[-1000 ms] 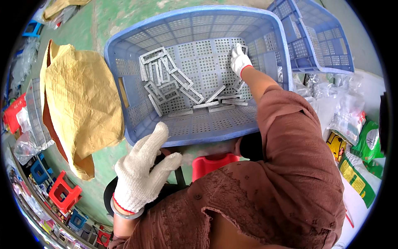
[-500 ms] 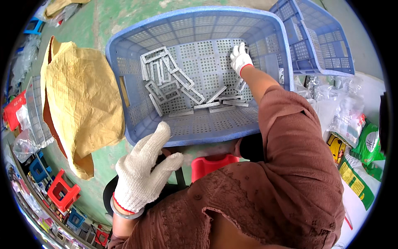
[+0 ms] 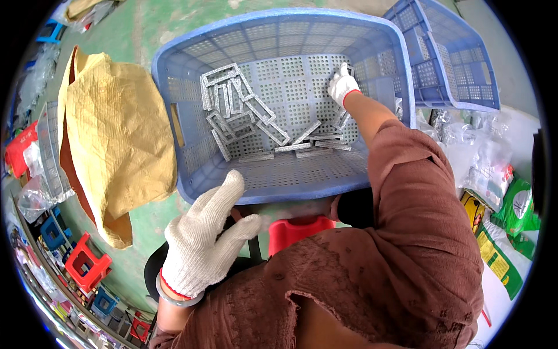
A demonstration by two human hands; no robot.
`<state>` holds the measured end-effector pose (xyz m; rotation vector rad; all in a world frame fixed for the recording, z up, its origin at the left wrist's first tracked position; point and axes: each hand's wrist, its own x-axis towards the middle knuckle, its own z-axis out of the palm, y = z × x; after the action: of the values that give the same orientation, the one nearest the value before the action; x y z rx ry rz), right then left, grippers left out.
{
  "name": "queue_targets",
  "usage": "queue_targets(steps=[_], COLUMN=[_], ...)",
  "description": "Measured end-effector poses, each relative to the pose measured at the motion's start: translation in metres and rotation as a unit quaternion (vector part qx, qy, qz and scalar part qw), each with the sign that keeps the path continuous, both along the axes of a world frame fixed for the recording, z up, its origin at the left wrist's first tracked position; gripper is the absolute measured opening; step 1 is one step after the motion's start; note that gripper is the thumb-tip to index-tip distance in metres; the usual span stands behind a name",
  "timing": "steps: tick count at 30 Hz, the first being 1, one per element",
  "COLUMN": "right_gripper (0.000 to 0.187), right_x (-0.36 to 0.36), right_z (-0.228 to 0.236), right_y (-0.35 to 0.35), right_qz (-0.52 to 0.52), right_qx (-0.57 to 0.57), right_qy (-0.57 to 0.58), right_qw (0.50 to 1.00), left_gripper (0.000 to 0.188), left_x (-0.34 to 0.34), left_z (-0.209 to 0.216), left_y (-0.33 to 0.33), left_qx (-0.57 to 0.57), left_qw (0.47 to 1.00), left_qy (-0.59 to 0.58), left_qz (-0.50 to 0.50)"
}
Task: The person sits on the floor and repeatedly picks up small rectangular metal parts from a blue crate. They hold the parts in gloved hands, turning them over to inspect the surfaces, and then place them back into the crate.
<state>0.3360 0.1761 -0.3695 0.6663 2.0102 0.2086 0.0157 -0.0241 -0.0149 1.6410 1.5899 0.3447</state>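
rectangular frames (image 3: 293, 148) lie in the plastic basket (image 3: 285, 193), mostly on its left and near sides. the right hand (image 3: 343, 86) is inside, toward the right; the left hand (image 3: 203, 244) is outside, before the near left corner. a sack (image 3: 119, 136) lies left, a second basket (image 3: 433, 55) right, plastic bags (image 3: 485, 160) before that.

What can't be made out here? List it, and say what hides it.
In the head view:
Right hand: any grip, hidden by the hand itself.
Central red stool: near part, covered by the brown shirt.
Yellow sack: any contents, hidden by its own folds.
Second blue basket: top, cut off by the picture's edge.
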Motion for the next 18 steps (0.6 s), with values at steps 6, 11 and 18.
queue_targets(steps=[6, 11, 18], right_gripper=[0.037, 0.041, 0.039], right_x=[-0.012, -0.010, -0.008], right_z=[0.019, 0.031, 0.039], right_y=[0.001, -0.006, -0.005], right_qz=[-0.022, -0.041, 0.073], right_qx=[-0.006, -0.008, 0.010], right_qy=[0.005, -0.023, -0.053], right_qw=[1.000, 0.999, 0.996], left_gripper=[0.059, 0.058, 0.060], left_x=[-0.001, -0.002, -0.003], left_z=[0.003, 0.005, 0.003], left_y=[0.000, -0.003, -0.003], left_qx=[-0.008, -0.013, 0.006], left_qw=[1.000, 1.000, 1.000], left_qy=[-0.003, 0.001, 0.013], left_qz=[0.010, 0.006, -0.007])
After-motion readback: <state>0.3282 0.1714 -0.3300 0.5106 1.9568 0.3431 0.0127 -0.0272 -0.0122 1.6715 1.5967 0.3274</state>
